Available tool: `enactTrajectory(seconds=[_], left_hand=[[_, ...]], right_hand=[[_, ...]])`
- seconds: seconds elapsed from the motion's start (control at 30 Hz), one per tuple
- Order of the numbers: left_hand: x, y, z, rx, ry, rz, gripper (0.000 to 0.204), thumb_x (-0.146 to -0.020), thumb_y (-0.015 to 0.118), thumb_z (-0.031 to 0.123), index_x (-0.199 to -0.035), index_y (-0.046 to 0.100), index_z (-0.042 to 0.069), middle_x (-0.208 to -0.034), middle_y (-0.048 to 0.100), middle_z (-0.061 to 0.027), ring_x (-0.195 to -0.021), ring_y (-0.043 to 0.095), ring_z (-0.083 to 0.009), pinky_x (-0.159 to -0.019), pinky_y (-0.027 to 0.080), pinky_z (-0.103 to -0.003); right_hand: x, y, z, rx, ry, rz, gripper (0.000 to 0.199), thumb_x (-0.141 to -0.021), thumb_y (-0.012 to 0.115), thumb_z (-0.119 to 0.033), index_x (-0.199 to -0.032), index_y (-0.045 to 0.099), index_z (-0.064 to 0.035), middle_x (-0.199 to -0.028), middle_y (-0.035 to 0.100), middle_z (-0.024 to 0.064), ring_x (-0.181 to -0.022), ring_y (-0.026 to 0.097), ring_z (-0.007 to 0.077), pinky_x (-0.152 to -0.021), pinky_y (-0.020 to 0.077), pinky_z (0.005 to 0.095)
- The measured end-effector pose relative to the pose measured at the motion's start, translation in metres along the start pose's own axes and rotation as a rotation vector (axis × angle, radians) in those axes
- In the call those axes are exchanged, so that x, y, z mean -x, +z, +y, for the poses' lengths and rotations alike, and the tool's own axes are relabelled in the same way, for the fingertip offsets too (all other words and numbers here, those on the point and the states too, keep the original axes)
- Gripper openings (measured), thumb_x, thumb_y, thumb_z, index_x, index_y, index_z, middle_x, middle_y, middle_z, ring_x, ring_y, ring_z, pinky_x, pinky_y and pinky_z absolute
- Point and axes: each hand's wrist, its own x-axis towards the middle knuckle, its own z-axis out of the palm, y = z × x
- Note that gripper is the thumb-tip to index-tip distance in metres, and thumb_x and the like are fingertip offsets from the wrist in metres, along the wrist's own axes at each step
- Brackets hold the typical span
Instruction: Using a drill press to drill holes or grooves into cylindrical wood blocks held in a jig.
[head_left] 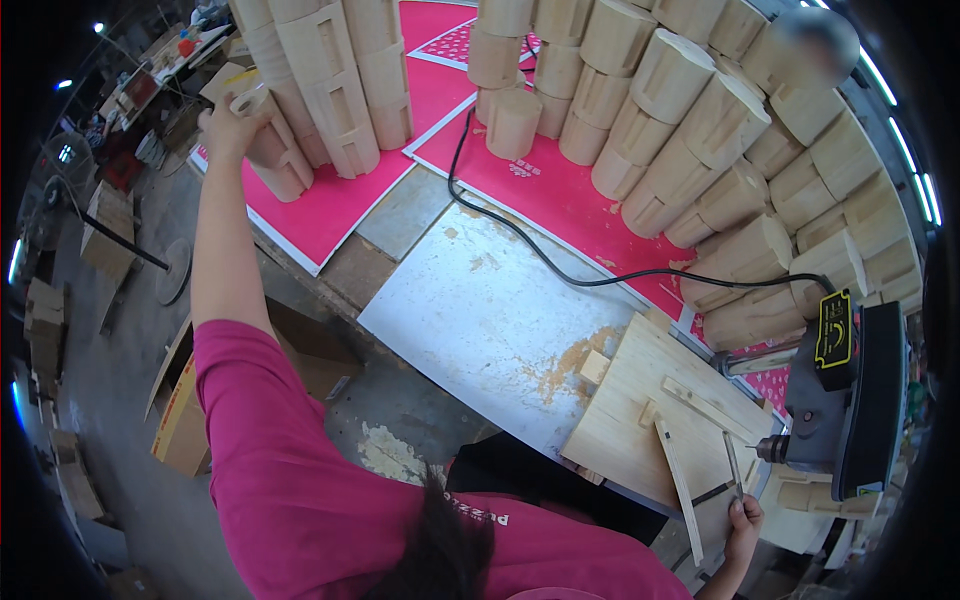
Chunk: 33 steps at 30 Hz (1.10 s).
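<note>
At the far left, my left hand (pixel 232 125) reaches out with its fingers closed round the upper end of a pale wooden cylinder (pixel 285 165) with a slot cut in its side. That cylinder stands on a pink sheet, beside taller stacks of slotted wooden cylinders (pixel 335 90). My right hand (pixel 742 525) is at the lower right, with thumb and fingers closed on the near end of a thin dark rod (pixel 733 465). Close by is a drill press (pixel 845 400), its chuck (pixel 770 449) pointing over a wooden board (pixel 630 420) with strips fixed on it.
Many more wooden cylinders (pixel 680 75) are stacked along the back and right on pink sheets (pixel 540 190). A black cable (pixel 570 278) crosses the white board (pixel 450 290), where sawdust (pixel 585 365) lies. A cardboard box (pixel 185 410) stands on the floor below the table's left edge.
</note>
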Motion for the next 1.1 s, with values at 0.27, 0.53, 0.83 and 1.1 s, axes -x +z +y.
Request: enactTrajectory(seconds=[0.27, 0.53, 0.83, 1.1], left_hand=[[0.111, 0.101, 0.163, 0.633, 0.48, 0.288, 0.074, -0.058, 0.081, 0.03, -0.117, 0.046, 0.002, -0.113, 0.048, -0.0173, -0.101, 0.05, -0.0284, -0.088, 0.041, -0.036], [0.168, 0.211, 0.264, 0.828, -0.017, -0.137, 0.087, -0.048, 0.085, 0.034, -0.115, 0.043, -0.003, -0.109, 0.056, -0.0218, -0.1, 0.056, -0.033, -0.084, 0.045, -0.038], [0.155, 0.233, 0.273, 0.666, -0.141, -0.151, 0.086, -0.047, 0.079, 0.036, -0.117, 0.043, 0.003, -0.111, 0.055, -0.0188, -0.103, 0.053, -0.035, -0.086, 0.045, -0.042], [0.2, 0.194, 0.28, 0.925, 0.18, -0.246, 0.079, -0.049, 0.078, 0.025, -0.117, 0.041, 0.007, -0.109, 0.056, -0.0162, -0.1, 0.055, -0.0305, -0.084, 0.045, -0.038]], right_hand=[[0.004, 0.002, -0.007, -0.015, 0.018, 0.018, 0.023, -0.072, 0.071, -0.021, -0.083, 0.063, -0.0025, -0.072, 0.057, -0.0042, -0.067, 0.048, 0.0057, -0.065, 0.0357, 0.0206], [0.007, 0.008, -0.004, -0.08, 0.044, 0.04, 0.021, -0.071, 0.071, -0.019, -0.082, 0.064, -0.0023, -0.072, 0.058, -0.0034, -0.066, 0.049, 0.0062, -0.063, 0.0366, 0.0205], [0.014, -0.002, 0.005, -0.17, 0.086, -0.039, 0.023, -0.066, 0.074, -0.012, -0.084, 0.065, -0.0016, -0.075, 0.062, -0.0005, -0.067, 0.054, 0.0084, -0.064, 0.0416, 0.0216], [0.023, -0.016, -0.025, -0.113, 0.104, -0.106, 0.024, -0.059, 0.076, -0.008, -0.08, 0.065, -0.0008, -0.075, 0.063, 0.0009, -0.067, 0.055, 0.0092, -0.065, 0.0427, 0.0225]])
